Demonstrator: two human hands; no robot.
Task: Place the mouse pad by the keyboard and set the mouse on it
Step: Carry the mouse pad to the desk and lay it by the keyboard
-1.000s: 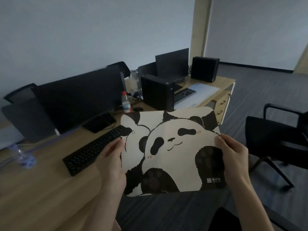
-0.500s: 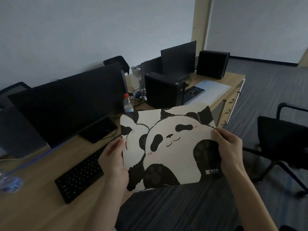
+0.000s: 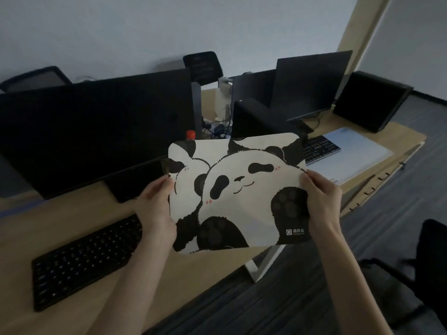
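Mouse pad (image 3: 238, 189): cream, black-and-white panda print, pink cheeks. Keyboard (image 3: 84, 259): black. Desk (image 3: 29, 228): light wood. Monitor (image 3: 96, 131): black. Bottle cap (image 3: 190, 135): red.

Left hand (image 3: 157, 209), right hand (image 3: 321, 201) grip panda mouse pad (image 3: 237, 192) edges above desk (image 3: 72, 228), right of keyboard (image 3: 84, 259).

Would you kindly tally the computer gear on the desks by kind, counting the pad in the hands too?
Monitors: 3
Keyboards: 2
Computer towers: 2
Panda mouse pad: 1, held by the left hand and the right hand
Total: 8
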